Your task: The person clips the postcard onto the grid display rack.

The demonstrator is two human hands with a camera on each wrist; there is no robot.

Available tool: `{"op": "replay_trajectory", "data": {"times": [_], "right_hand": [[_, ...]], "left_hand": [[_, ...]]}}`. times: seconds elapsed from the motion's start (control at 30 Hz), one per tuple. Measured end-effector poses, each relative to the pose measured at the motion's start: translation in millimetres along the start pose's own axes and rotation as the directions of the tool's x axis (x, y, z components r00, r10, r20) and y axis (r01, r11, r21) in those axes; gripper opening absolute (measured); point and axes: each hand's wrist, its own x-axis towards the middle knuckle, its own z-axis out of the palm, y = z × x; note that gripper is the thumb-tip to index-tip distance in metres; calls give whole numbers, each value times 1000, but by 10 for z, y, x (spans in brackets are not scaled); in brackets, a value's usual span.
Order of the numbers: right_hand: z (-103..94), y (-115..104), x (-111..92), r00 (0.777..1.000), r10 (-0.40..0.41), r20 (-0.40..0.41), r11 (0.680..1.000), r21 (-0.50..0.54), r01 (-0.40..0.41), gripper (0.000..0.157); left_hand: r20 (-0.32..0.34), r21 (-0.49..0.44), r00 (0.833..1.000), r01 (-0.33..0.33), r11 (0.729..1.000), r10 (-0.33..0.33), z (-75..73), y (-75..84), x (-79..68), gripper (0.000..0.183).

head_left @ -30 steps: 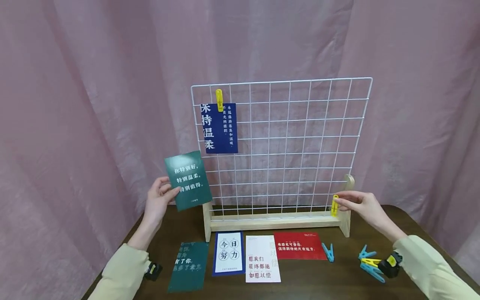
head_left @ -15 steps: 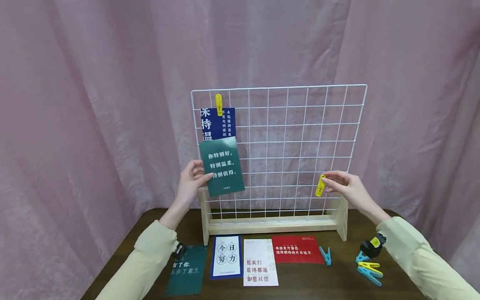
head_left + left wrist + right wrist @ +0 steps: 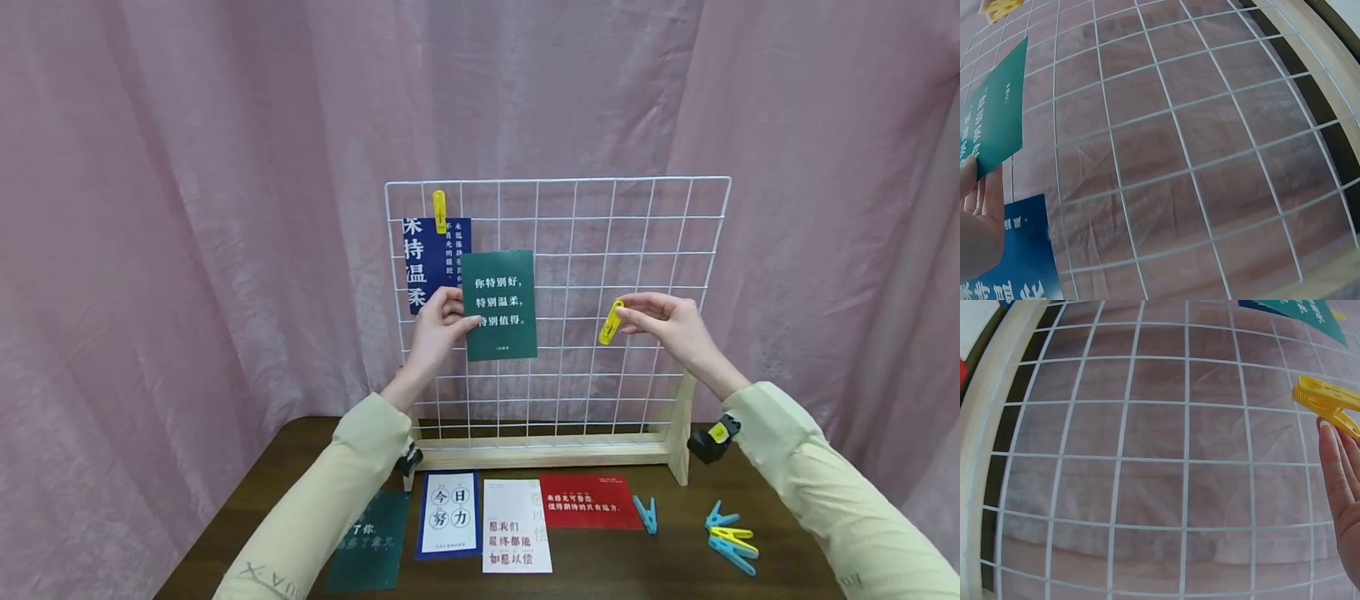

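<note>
While left fingers [image 3: 448, 296] pinch green card [image 3: 501, 305] by left edge, right fingers [image 3: 652, 302] grip clip [image 3: 611, 323].

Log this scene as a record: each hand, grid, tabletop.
Left hand: pinches green paper card with white lettering
Right hand: holds yellow plastic clip
White wire grid: holds blue paper card with white lettering under second yellow clip
Dark brown tabletop: dark green card; blue-bordered white card; white card with red lettering; red card with white lettering
Tabletop clips: three light-blue clips; third yellow clip
</note>
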Motion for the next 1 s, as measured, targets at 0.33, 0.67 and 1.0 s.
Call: {"op": "replay_trajectory", "data": {"times": [0.33,0.67,1.0], "right_hand": [[18,-381,356,997,-59,-42,997,-43,57,24],[93,-763,782,989,-85,-118,996,10,87,26],[88,-736,1246,966,-123,-228,992,8,128,25]], "left_hand": [[-48,45,987,154,987,-151,372,1435,69,37],[-172,163,985,22,986,6,689,478,617,42],[-133,150,980,166,975,-147,770,1985,218,29]]}}
